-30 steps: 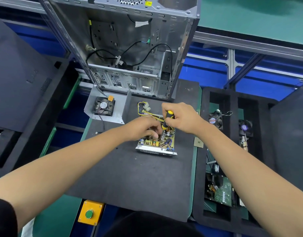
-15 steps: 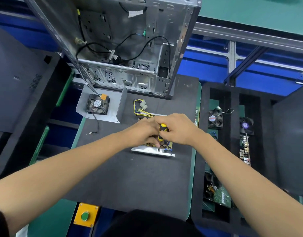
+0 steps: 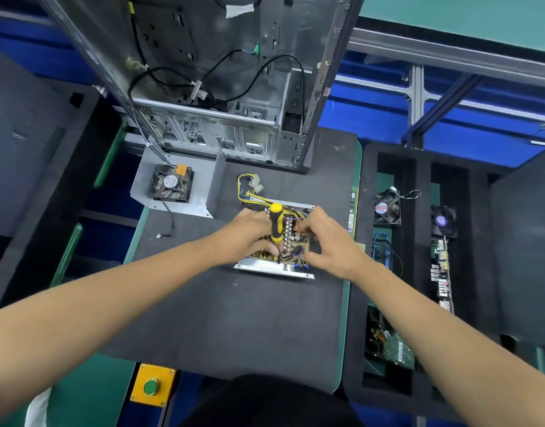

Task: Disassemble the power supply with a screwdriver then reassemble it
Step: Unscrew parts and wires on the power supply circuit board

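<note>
The opened power supply point(image 3: 274, 271) lies on the black mat, its circuit board bare and its yellow wire bundle point(image 3: 249, 188) trailing toward the back. A yellow-and-black screwdriver point(image 3: 276, 221) stands upright with its tip down on the board. My left hand point(image 3: 246, 235) grips it low on the handle, fingers curled around it. My right hand point(image 3: 329, 245) is off the screwdriver, at the supply's right side, with bent fingertips touching the board. I cannot tell whether it holds anything. The screwdriver's tip is hidden among the components.
The supply's grey metal cover point(image 3: 203, 167) with its fan point(image 3: 171, 183) lies at the back left of the mat. An open computer case point(image 3: 234, 87) stands behind. A black foam tray point(image 3: 419, 167) at the right holds fans and circuit boards. A yellow box with a green button point(image 3: 152, 386) sits at the near edge.
My right hand has let go of the screwdriver handle and moved right onto the board. My left hand now holds the screwdriver upright by itself. The view has tilted down.
</note>
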Tool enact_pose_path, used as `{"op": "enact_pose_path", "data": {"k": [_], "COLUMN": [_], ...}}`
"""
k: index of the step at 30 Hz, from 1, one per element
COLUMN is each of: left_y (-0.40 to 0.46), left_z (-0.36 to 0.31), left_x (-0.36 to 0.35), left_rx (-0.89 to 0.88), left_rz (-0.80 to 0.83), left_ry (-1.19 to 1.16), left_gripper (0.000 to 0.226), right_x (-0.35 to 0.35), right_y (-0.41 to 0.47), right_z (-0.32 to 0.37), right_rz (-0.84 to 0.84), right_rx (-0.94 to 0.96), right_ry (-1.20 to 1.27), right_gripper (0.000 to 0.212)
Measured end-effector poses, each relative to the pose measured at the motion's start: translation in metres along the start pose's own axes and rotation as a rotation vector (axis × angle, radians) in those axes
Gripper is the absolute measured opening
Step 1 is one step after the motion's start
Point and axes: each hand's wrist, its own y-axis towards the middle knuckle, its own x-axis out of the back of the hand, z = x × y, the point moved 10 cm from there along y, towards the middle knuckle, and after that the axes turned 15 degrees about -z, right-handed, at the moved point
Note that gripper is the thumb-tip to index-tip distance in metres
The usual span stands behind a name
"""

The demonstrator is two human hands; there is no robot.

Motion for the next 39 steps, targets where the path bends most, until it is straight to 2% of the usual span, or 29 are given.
{"op": "enact_pose_path", "data": {"k": [3, 6, 10, 14, 16, 20, 27, 31, 34, 36, 38, 39], "left_y": [-0.001, -0.002, -0.004, -0.005, -0.008, -0.012, -0.038, -0.052, -0.057, -0.056, -0.056, -0.056], "left_z": [0.000, -0.003, -0.005, -0.011, -0.005, 0.001, -0.012, -0.013, -0.011, -0.013, -0.013, -0.013], "left_x": [-0.004, -0.001, -0.008, 0.000, -0.008, -0.019, -0.034, -0.044, -0.047, -0.043, -0.042, -0.042], "left_rx": [-0.019, -0.047, -0.076, -0.105, -0.043, 0.029, 0.026, 0.050, 0.067, 0.064, 0.063, 0.060], "left_rz": [-0.021, -0.068, -0.028, -0.088, -0.015, 0.034, 0.078, 0.099, 0.109, 0.082, 0.074, 0.081], "left_ry": [0.077, 0.019, -0.017, -0.073, -0.050, 0.013, 0.025, 0.045, 0.072, 0.045, 0.022, 0.024], "left_gripper": [0.015, 0.011, 0.002, 0.031, 0.008, 0.027, 0.019, 0.023, 0.028, 0.023, 0.017, 0.016], "right_x": [-0.008, -0.021, -0.035, -0.040, -0.041, -0.041, -0.051, -0.054, -0.064, -0.068, -0.067, -0.064], "right_y": [-0.007, -0.009, -0.012, -0.016, -0.016, -0.019, -0.042, -0.061, -0.073, -0.076, -0.078, -0.079], "right_z": [-0.004, -0.002, -0.009, -0.013, -0.011, -0.006, 0.016, 0.022, 0.019, 0.019, 0.020, 0.021], "right_rz": [-0.037, -0.015, 0.060, 0.161, 0.179, 0.175, 0.255, 0.260, 0.343, 0.400, 0.382, 0.353], "right_rx": [0.065, 0.144, 0.279, 0.337, 0.334, 0.306, 0.447, 0.511, 0.573, 0.593, 0.652, 0.688], "right_ry": [-0.067, -0.099, -0.190, -0.220, -0.215, -0.162, -0.182, -0.202, -0.247, -0.265, -0.264, -0.273], "right_gripper": [0.026, 0.013, 0.019, 0.030, 0.030, 0.024, 0.014, 0.027, 0.029, 0.032, 0.051, 0.050]}}
